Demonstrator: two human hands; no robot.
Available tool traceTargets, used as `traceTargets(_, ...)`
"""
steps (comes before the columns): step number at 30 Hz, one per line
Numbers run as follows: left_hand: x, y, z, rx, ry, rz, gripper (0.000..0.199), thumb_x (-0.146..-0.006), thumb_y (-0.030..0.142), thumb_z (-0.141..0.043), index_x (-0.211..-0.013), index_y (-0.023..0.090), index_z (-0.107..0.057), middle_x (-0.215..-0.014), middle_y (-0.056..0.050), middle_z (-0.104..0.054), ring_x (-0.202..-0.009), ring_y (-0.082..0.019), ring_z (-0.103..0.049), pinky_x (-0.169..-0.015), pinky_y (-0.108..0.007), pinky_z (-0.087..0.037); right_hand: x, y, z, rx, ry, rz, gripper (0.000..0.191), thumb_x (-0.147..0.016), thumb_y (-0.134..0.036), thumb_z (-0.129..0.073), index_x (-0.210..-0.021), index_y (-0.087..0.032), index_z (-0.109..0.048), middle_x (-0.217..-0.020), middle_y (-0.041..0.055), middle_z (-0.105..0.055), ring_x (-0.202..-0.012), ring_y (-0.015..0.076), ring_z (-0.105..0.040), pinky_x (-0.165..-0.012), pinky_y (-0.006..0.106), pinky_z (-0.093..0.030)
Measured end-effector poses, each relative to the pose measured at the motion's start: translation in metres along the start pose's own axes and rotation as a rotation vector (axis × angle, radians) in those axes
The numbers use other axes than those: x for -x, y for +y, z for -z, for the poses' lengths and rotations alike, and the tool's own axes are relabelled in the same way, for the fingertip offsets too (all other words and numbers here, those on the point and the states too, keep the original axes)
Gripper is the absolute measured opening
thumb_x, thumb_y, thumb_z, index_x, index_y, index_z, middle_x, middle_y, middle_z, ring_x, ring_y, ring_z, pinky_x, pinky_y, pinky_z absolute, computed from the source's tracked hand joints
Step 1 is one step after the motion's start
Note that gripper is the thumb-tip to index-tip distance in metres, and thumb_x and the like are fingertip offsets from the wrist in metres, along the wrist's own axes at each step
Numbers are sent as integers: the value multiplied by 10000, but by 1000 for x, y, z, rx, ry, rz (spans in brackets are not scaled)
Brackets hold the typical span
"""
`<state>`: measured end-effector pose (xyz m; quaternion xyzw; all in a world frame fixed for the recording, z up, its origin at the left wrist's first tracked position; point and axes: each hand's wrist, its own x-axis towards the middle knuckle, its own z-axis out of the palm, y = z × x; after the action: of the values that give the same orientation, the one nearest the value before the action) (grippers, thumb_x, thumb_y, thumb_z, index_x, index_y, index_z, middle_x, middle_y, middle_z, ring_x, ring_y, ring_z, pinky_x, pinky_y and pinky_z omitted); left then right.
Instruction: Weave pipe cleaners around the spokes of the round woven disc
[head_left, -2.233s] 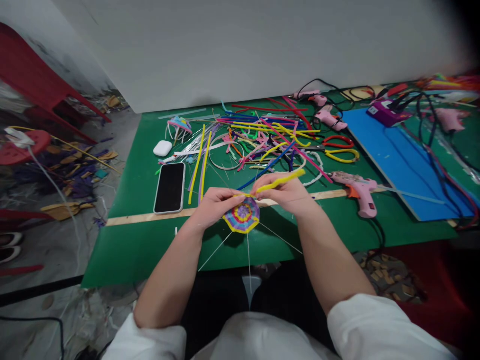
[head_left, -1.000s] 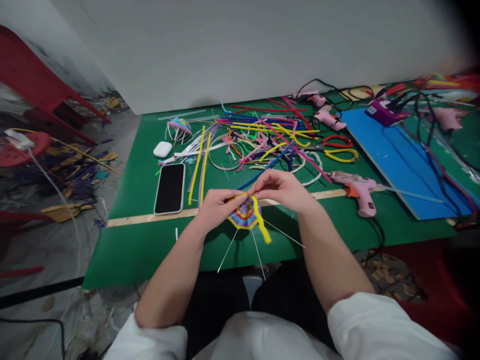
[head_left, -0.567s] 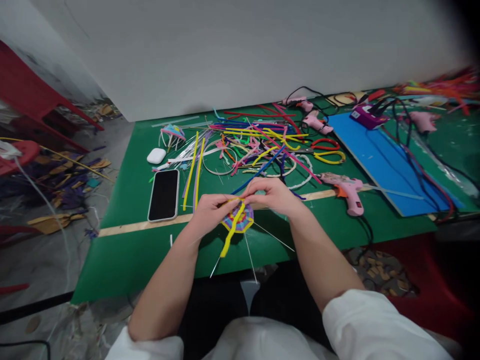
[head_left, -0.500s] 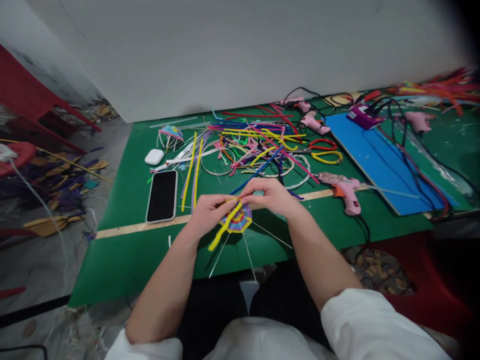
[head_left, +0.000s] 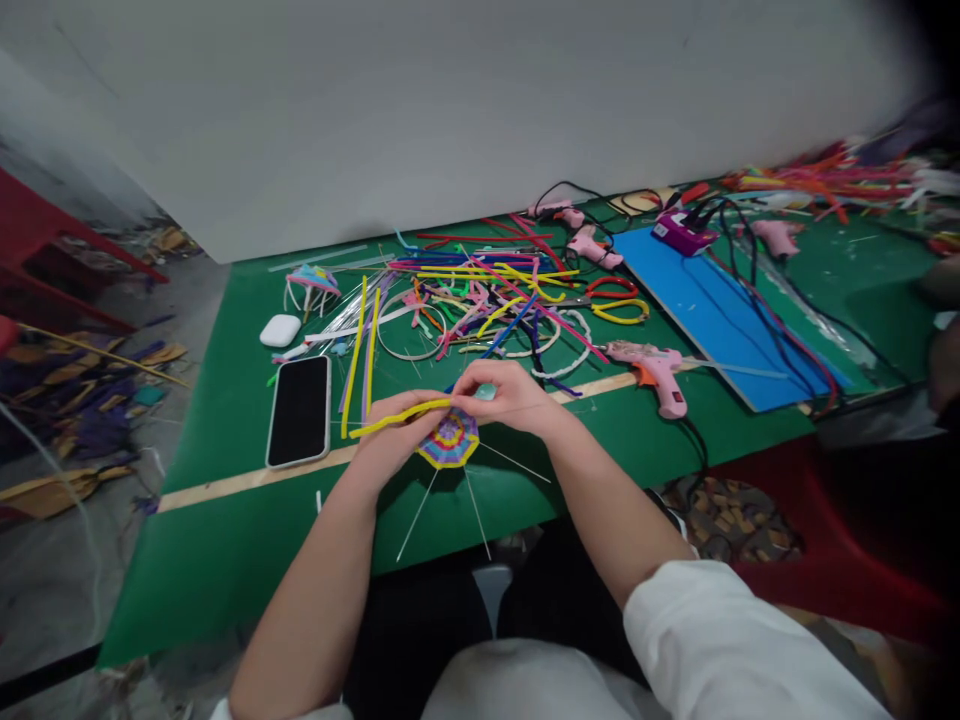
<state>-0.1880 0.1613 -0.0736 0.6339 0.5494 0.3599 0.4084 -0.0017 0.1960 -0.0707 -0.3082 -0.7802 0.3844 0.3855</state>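
Note:
Between my hands is a small round woven piece (head_left: 450, 440) in yellow, purple, blue and red rings, with thin white spokes sticking out towards me. My left hand (head_left: 394, 422) grips its left edge, fingers closed. A yellow pipe cleaner (head_left: 405, 412) runs from the top of the weave across the back of that hand. My right hand (head_left: 499, 395) pinches at the weave's upper right, where the yellow pipe cleaner meets it; its fingertips are partly hidden. Close behind the hands lies a blue pipe cleaner (head_left: 510, 328).
A phone (head_left: 300, 412) and a white earbud case (head_left: 280, 330) lie left. Behind are loose pipe cleaners (head_left: 480, 285) and scissors (head_left: 621, 310). A pink glue gun (head_left: 660, 375) lies right, by a blue board (head_left: 720, 330) with a purple power strip (head_left: 684, 232). Part of another person shows far right.
The yellow pipe cleaner's free end has swung from hanging across the weave towards me to lying over my left hand. The view has shifted slightly.

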Motion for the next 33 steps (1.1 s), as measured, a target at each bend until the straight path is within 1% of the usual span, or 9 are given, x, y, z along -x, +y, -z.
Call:
traceTargets(3,-2,0,0,8,-7,16,202,-693,316,-648,-817,162,-691,-814,-29,-701,-726,-156,-644,-624,-207,-508,0,-1,0,-32,-35,-11,139,-760,-276,-627,-756,-137,-629,-720,26,-616,-677,115,-553,-642,239,-445)
traceTargets(7,-2,0,0,-52,-86,9,177,-695,304,-632,-781,159,-684,-776,-22,-687,-707,-149,-634,-629,-207,-497,-1,-1,-4,-92,-86,-53,171,-725,-289,-660,-805,-145,-613,-769,20,-612,-696,111,-555,-654,237,-455)
traceTargets(13,1,-5,-4,-17,-129,74,249,-728,390,-622,-835,173,-682,-807,-24,-682,-741,-151,-632,-630,-211,-497,-2,1,-10,-220,-93,-101,99,-719,-156,-591,-805,-155,-542,-782,-7,-560,-692,92,-531,-672,234,-456)
traceTargets(16,1,-10,-7,38,-106,30,261,-708,396,-649,-785,150,-689,-804,-47,-682,-711,-150,-627,-627,-220,-497,-2,0,-11,-288,-61,-121,97,-698,-106,-565,-757,-159,-509,-758,-22,-530,-684,85,-524,-664,228,-448)
traceTargets(19,0,-14,-9,104,-96,-35,248,-702,381,-667,-731,136,-689,-770,-52,-672,-673,-135,-610,-619,-218,-489,-2,-2,-9,-322,-65,-147,50,-703,-96,-548,-716,-144,-551,-736,-10,-555,-689,94,-540,-668,235,-442)
traceTargets(22,0,-12,-8,149,-120,-17,243,-693,373,-682,-761,141,-698,-753,-41,-662,-650,-120,-594,-598,-209,-478,-3,-5,-4,-340,-93,-166,80,-733,-138,-553,-743,-127,-632,-769,18,-604,-731,115,-573,-704,257,-448)
traceTargets(25,2,-6,-5,177,-148,36,241,-681,372,-694,-738,138,-689,-708,-25,-650,-604,-103,-575,-563,-198,-464,-3,-8,0,-299,-122,-187,142,-763,-238,-578,-791,-129,-664,-799,35,-633,-766,135,-587,-728,275,-450)
traceTargets(28,1,-2,-3,249,-153,95,245,-665,371,-707,-717,134,-673,-662,-13,-646,-561,-93,-564,-532,-190,-453,-2,-7,3,-208,-112,-168,199,-784,-319,-573,-796,-140,-661,-788,36,-636,-767,141,-577,-733,284,-450)
traceTargets(33,0,-2,-2,335,-72,93,235,-649,358,-726,-711,139,-667,-634,-5,-645,-538,-77,-553,-515,-170,-439,-1,2,3,-35,-61,-4,187,-777,-342,-608,-832,-170,-658,-844,45,-618,-823,153,-565,-788,313,-447)
